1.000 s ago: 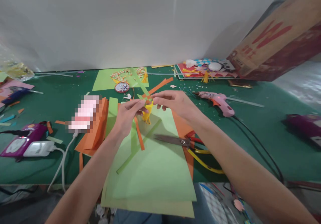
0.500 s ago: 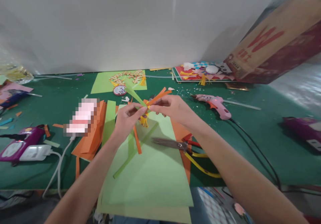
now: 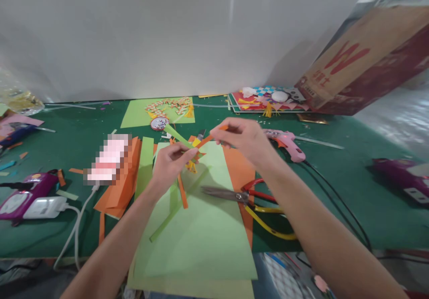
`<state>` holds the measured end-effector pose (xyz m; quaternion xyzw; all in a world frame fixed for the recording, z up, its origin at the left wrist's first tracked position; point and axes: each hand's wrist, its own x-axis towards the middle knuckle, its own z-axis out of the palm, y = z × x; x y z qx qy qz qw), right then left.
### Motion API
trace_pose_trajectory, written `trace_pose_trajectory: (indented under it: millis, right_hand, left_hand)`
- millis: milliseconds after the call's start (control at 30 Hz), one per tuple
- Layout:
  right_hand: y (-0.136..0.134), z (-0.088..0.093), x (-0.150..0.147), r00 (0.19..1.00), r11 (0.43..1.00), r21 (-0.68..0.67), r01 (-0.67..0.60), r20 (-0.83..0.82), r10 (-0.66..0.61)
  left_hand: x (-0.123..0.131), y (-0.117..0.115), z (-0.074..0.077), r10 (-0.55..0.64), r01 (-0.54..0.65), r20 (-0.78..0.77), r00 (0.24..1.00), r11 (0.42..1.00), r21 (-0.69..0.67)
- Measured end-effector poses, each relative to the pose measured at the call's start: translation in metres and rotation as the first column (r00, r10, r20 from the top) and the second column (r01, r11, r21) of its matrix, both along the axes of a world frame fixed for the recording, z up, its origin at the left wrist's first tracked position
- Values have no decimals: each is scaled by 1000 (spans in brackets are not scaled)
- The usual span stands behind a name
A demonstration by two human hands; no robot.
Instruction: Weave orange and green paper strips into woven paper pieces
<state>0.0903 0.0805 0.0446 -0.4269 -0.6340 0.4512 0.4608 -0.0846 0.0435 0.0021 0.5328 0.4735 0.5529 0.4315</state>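
Note:
My left hand (image 3: 172,162) pinches a small woven knot of orange and green paper strips (image 3: 194,149) with a yellow tassel hanging under it. My right hand (image 3: 243,138) pinches the far end of one orange strip (image 3: 211,137) of that knot and holds it out to the right. Loose ends of green and orange strips hang down over a large light-green paper sheet (image 3: 201,236). Scissors (image 3: 231,195) with red and yellow handles lie on the sheet just below my right wrist.
A pink glue gun (image 3: 284,140) with a black cord lies right of my hands. Orange paper sheets (image 3: 120,178), a phone with white cable and a purple device (image 3: 23,194) sit left. Craft pieces (image 3: 268,98) and a cardboard box (image 3: 365,62) stand at the back right on the green table (image 3: 335,183).
My right hand has moved right and slightly up, drawing the orange strip out from the knot. My left hand has stayed on the knot, a little lower.

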Motion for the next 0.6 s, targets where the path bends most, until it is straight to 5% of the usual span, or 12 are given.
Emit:
trace_pose_trajectory:
  millis: [133, 200, 267, 333, 467, 600]
  right_hand:
    - [-9, 16, 36, 970, 954, 175, 244, -71, -235]
    - [-25, 16, 57, 920, 893, 288, 346, 82, -383]
    - [-47, 4, 77, 864, 917, 348, 195, 381, -329]
    - [-69, -18, 92, 773, 964, 263, -45, 620, -132]
    - [-92, -63, 103, 585, 919, 333, -212, 796, -154]
    - [-92, -73, 100, 562, 896, 347, -275, 815, -143]
  left_hand:
    - [0, 2, 1, 47, -46, 83, 995, 999, -7]
    - [0, 3, 2, 60, -60, 106, 993, 998, -3]
    - [0, 3, 3, 65, -64, 130, 989, 998, -14]
    - [1, 3, 3, 64, -58, 163, 985, 997, -42]
    - [6, 0, 0, 39, -28, 206, 978, 998, -58]
    - [7, -2, -5, 19, -17, 184, 983, 1000, -17]
